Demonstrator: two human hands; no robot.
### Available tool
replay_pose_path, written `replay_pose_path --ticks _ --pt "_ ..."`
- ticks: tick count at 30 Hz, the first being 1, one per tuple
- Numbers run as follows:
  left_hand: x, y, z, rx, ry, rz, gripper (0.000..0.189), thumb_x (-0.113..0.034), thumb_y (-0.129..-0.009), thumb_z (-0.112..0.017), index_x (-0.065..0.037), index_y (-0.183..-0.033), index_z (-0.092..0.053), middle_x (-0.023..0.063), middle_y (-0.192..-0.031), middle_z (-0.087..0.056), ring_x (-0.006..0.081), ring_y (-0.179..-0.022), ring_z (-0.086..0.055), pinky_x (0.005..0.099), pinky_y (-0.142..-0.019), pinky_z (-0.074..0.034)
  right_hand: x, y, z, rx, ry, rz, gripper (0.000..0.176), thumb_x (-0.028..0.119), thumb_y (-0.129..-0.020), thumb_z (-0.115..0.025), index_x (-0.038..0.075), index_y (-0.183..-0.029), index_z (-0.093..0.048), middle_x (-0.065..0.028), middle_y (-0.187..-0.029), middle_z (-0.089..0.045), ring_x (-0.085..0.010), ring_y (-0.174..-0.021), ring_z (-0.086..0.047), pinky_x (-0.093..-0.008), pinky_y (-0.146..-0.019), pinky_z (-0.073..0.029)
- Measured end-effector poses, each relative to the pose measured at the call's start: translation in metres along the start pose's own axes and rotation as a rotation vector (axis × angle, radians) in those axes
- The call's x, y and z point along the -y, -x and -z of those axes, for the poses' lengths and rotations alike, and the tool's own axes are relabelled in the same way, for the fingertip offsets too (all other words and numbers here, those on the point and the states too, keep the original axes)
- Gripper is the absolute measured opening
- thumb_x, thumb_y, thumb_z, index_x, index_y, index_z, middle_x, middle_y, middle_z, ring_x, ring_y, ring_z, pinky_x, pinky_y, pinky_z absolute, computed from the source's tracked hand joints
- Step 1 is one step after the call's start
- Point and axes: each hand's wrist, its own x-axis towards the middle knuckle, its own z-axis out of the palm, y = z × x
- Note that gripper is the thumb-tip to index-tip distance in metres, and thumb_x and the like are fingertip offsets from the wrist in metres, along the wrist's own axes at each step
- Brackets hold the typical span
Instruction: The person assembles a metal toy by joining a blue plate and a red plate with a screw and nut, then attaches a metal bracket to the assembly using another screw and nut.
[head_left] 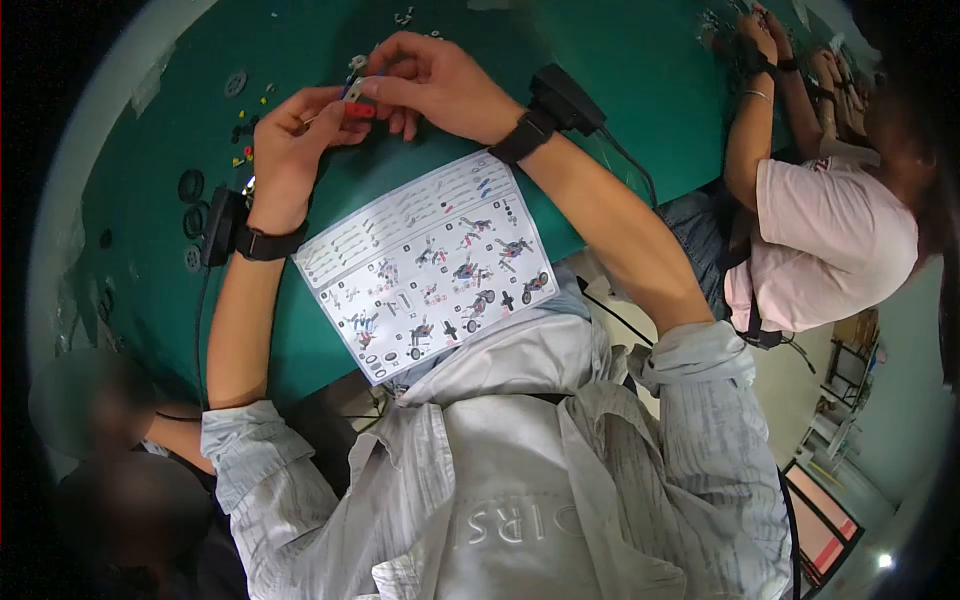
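Both hands meet over the green table, near its far edge in the head view. My left hand [300, 145] has its fingers closed on a small assembly with a red piece [359, 110]. My right hand [425, 85] pinches a pale piece [354, 91] of the same assembly from the other side; a bit of blue shows beside it. Fingertips hide part of the assembly. A printed instruction sheet [425, 265] with rows of parts and step drawings lies between my forearms, at the near table edge.
Black tyres [191, 185] and a grey wheel [235, 83] lie on the green table [600, 90] at the left, with small yellow, red and black pieces near my left hand. At the right sits a person in a pink shirt [835, 235]; another person is at lower left.
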Motion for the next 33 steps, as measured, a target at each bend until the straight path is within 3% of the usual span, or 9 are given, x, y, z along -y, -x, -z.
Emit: replay_pose_path --ticks 11,12,22,25,29,33 --pt "-0.004 0.001 -0.002 0.001 -0.009 -0.002 0.021 -0.007 -0.098 -0.055 0.005 -0.114 -0.062 0.0136 -0.097 -0.07 0.0189 -0.085 -0.07 0.0291 -0.076 -0.057 0.001 0.001 0.0 0.026 0.02 -0.013 0.033 0.02 -0.089 -0.072 0.002 -0.111 -0.055 -0.0067 -0.08 -0.067 -0.0094 -0.062 -0.063 -0.0227 -0.051 -0.05" --pt "-0.004 0.003 -0.003 0.0 -0.007 -0.001 0.021 -0.007 -0.098 -0.055 0.005 -0.114 -0.062 0.0134 -0.097 -0.07 0.0187 -0.085 -0.07 0.0291 -0.076 -0.057 0.004 0.002 0.001 0.034 0.067 -0.033 0.028 0.018 -0.092 -0.069 0.004 -0.112 -0.055 -0.0064 -0.09 -0.069 -0.0084 -0.066 -0.062 -0.0212 -0.053 -0.05" --pt "-0.006 0.002 -0.003 0.004 0.039 -0.019 0.021 -0.007 -0.098 -0.056 0.005 -0.115 -0.061 0.0134 -0.099 -0.07 0.0181 -0.087 -0.069 0.0295 -0.079 -0.057 0.01 0.006 -0.001 0.041 0.063 -0.059 0.031 0.015 -0.092 -0.068 0.003 -0.116 -0.053 -0.0059 -0.089 -0.067 -0.0097 -0.07 -0.063 -0.023 -0.059 -0.052" --pt "-0.005 0.003 -0.001 0.013 0.081 -0.02 0.021 -0.007 -0.098 -0.056 0.005 -0.115 -0.061 0.0147 -0.099 -0.07 0.0189 -0.086 -0.069 0.03 -0.078 -0.057 0.03 0.018 0.008 -0.026 0.065 -0.117 0.043 0.018 -0.086 -0.075 0.001 -0.119 -0.053 -0.0072 -0.084 -0.066 -0.0108 -0.068 -0.064 -0.0244 -0.057 -0.053" --pt "-0.003 0.001 0.001 0.012 0.067 -0.015 0.021 -0.006 -0.098 -0.056 0.005 -0.115 -0.06 0.0157 -0.1 -0.07 0.0199 -0.086 -0.07 0.0304 -0.078 -0.058 0.045 0.045 0.005 -0.268 -0.123 -0.084 0.037 0.016 -0.089 -0.072 0.0 -0.117 -0.054 -0.0084 -0.084 -0.067 -0.0114 -0.069 -0.064 -0.0249 -0.059 -0.053" --pt "-0.005 0.002 -0.004 0.018 0.046 -0.027 0.021 -0.006 -0.097 -0.056 0.005 -0.114 -0.061 0.0164 -0.1 -0.07 0.0201 -0.087 -0.07 0.0307 -0.077 -0.059 0.035 0.038 -0.001 -0.285 -0.037 -0.071 0.033 0.017 -0.09 -0.071 0.0 -0.114 -0.056 -0.0084 -0.084 -0.067 -0.0104 -0.068 -0.063 -0.0236 -0.057 -0.051"
